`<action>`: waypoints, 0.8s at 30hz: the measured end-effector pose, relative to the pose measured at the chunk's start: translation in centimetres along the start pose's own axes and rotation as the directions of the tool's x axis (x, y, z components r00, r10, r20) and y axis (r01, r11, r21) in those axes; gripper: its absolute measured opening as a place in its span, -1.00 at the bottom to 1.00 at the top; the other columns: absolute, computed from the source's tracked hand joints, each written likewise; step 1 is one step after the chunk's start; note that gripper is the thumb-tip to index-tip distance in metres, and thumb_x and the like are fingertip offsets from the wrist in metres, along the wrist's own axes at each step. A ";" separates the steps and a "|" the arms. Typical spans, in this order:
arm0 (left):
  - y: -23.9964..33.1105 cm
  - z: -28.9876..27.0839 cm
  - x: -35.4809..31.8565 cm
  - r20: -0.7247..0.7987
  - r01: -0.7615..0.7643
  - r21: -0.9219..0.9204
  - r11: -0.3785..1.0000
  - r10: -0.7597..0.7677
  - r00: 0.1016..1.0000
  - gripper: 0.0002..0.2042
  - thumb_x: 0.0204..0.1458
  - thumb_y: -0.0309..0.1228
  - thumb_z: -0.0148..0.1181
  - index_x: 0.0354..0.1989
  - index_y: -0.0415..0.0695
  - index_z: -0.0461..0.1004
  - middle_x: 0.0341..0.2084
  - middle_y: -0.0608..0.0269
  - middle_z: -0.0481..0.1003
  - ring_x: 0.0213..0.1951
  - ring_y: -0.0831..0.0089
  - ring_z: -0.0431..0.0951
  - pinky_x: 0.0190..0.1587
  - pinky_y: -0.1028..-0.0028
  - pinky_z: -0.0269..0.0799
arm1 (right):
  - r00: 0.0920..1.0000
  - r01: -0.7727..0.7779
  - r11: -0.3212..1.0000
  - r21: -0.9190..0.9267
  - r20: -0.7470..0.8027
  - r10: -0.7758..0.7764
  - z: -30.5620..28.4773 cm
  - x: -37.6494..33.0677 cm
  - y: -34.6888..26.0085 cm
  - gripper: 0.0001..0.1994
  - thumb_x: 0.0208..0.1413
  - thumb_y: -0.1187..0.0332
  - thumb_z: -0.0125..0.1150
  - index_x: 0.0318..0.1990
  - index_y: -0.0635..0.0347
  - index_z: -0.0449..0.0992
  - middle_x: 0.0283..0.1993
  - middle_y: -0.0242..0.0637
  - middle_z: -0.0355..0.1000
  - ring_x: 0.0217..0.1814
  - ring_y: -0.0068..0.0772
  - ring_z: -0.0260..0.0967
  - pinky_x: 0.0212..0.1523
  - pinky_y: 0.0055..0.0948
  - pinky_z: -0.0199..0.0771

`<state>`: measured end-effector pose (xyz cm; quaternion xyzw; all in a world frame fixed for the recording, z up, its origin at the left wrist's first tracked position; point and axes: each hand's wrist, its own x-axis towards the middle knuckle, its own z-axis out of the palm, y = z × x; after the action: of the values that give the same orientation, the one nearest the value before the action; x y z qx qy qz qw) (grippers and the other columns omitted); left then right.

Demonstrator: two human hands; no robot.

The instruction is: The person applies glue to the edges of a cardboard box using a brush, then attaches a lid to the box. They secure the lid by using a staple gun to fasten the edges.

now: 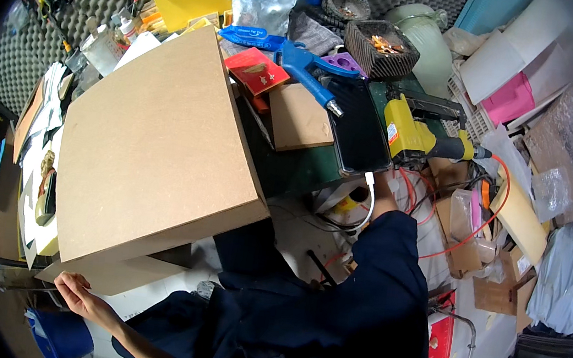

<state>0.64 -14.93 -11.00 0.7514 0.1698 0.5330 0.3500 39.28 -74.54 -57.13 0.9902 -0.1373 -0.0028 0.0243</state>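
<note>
A large brown fibreboard box (155, 141) fills the left middle, tilted toward me. Under its near edge a second thin brown board (124, 275) sticks out. My left hand (78, 293) is at the lower left, fingers curled on that thin board's near corner. My right arm, in a dark blue sleeve, reaches up the middle. Only my right wrist (380, 196) shows, beside a white cable (369, 189). The hand itself is hidden under the edge of a black flat slab (359, 127) on the green bench top (295, 169).
A yellow power tool (413, 134) with a red cord lies right of the slab. A blue glue gun (310, 71), a red box (257, 70), a small brown board (300, 118) and a dark basket (381, 47) crowd the back. Paper, bags and cardboard cover the right side.
</note>
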 end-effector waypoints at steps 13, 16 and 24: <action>2.1 -1.6 2.1 -0.075 -0.153 -0.130 0.980 0.145 0.987 -0.73 0.30 -0.21 -0.13 -0.34 -0.13 0.27 -0.48 0.35 0.24 -0.43 0.59 0.21 -0.30 0.59 0.18 | 0.771 0.428 0.641 0.637 -0.628 0.109 -35.2 -20.8 2.3 -0.83 0.15 0.43 -0.02 -0.17 0.35 0.31 -0.12 0.03 0.32 -0.03 0.10 0.27 -0.02 -0.09 0.24; 1.4 -1.1 2.9 -0.087 -0.262 -0.234 0.936 0.249 0.965 -0.64 0.28 -0.16 -0.12 -0.07 -0.26 0.37 -0.25 0.14 0.45 -0.17 0.44 0.45 -0.01 0.43 0.33 | 0.608 0.595 0.760 0.260 -0.764 -0.215 -46.1 -22.1 0.9 -0.55 0.00 0.51 0.09 0.10 0.31 0.23 0.06 0.00 0.26 0.16 0.03 0.18 0.18 -0.17 0.14; 5.5 0.6 4.7 0.332 -0.251 -0.207 0.945 0.310 0.891 -0.77 0.03 -0.39 0.20 -0.14 -0.15 0.53 -0.02 0.06 0.47 0.09 0.27 0.41 0.14 0.31 0.27 | 0.749 0.644 0.748 0.161 -0.330 -0.574 -52.2 -19.7 -1.6 -0.27 -0.26 0.67 0.09 0.23 0.22 0.12 0.17 0.01 0.23 0.26 0.09 0.12 0.23 -0.15 0.16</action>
<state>2.26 -16.06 -4.01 0.8226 -0.0508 0.4429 0.3529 21.42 -65.22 -5.13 0.9654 0.2014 0.1372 -0.0924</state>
